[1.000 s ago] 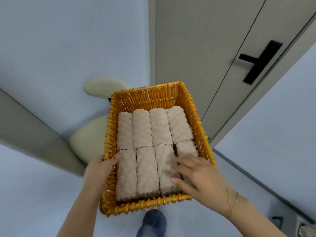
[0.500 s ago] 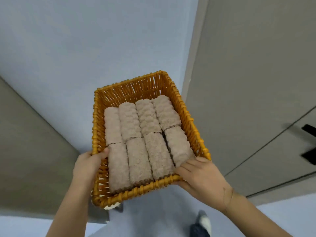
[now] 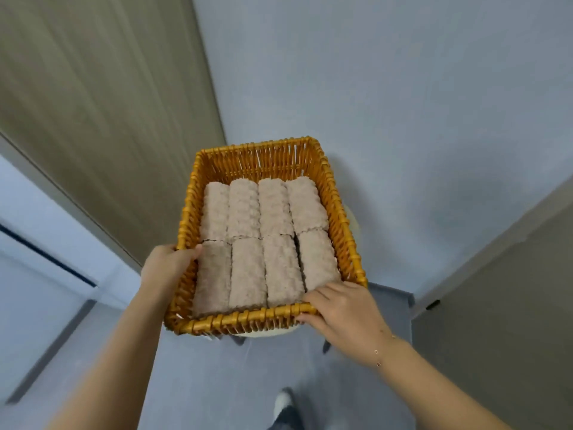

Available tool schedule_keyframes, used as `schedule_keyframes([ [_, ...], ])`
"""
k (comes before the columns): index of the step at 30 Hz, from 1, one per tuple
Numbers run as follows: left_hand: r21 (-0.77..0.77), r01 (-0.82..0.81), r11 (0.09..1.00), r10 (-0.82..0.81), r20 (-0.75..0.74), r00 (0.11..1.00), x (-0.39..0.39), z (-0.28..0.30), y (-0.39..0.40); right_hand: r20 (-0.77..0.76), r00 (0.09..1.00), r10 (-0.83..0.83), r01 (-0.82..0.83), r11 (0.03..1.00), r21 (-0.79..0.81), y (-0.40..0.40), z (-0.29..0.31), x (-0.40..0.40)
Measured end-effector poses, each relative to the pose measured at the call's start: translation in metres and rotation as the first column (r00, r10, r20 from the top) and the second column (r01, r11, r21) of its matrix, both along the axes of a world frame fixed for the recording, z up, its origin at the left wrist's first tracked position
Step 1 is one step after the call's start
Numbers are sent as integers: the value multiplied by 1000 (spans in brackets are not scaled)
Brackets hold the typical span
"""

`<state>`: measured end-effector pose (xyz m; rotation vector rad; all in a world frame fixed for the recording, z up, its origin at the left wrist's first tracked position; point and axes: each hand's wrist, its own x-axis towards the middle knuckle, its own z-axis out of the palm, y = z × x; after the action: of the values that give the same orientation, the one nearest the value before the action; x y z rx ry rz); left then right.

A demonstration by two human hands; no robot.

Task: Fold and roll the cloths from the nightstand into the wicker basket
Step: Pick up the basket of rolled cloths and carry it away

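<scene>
Wicker basket (image 3: 266,156) carried, eight rolled cloths (image 3: 263,243) between both grips | left hand (image 3: 167,265) and right hand (image 3: 344,308) clasp opposite rims | rolling apparently finished | next: set down level.

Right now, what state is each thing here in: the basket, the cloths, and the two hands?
wicker basket: held in the air by both hands, nearly level, holding rolled cloths.
rolled cloths: eight beige rolls, lying flat in two rows of four, packed side by side.
left hand: grips the basket's left rim, thumb over the edge.
right hand: grips the basket's near right corner, fingers over the rim.
</scene>
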<state>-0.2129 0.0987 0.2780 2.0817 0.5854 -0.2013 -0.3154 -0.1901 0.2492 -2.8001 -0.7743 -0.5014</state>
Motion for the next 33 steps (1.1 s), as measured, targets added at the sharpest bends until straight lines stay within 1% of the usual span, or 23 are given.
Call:
schedule_keyframes([
  [2,54,-32,998,33,-13,999,17,-13,6,-34,998,54,-53,998,15,4,-14,23],
  [6,132,-3,991,13,-70,997,55,-47,9,-128,986,105,-111,993,-39,12,-41,66],
  [11,141,-2,990,23,-144,989,89,-92,7,-311,944,112,-172,970,-173,16,-78,109],
  [14,135,-19,991,42,-171,984,99,-128,6,-494,867,70,-186,964,-188,25,-108,131],
  [16,158,-27,987,57,-191,980,107,-159,6,-589,801,110,-223,967,-124,28,-135,146],
  [18,174,-37,984,75,-215,974,111,-187,8,-641,757,122,-237,967,-95,31,-164,158],
  [22,192,-63,979,112,-258,960,120,-249,7,-757,641,126,-324,939,-119,35,-216,179],
  [27,167,-111,980,159,-310,937,131,-336,1,-832,546,94,-415,893,-172,38,-289,209],
  [30,121,-184,975,214,-313,925,129,-371,-2,-837,534,115,-506,837,-208,45,-321,215],
  [33,161,-173,972,212,-274,938,140,-391,1,-826,549,125,-487,852,-195,54,-344,218],
])
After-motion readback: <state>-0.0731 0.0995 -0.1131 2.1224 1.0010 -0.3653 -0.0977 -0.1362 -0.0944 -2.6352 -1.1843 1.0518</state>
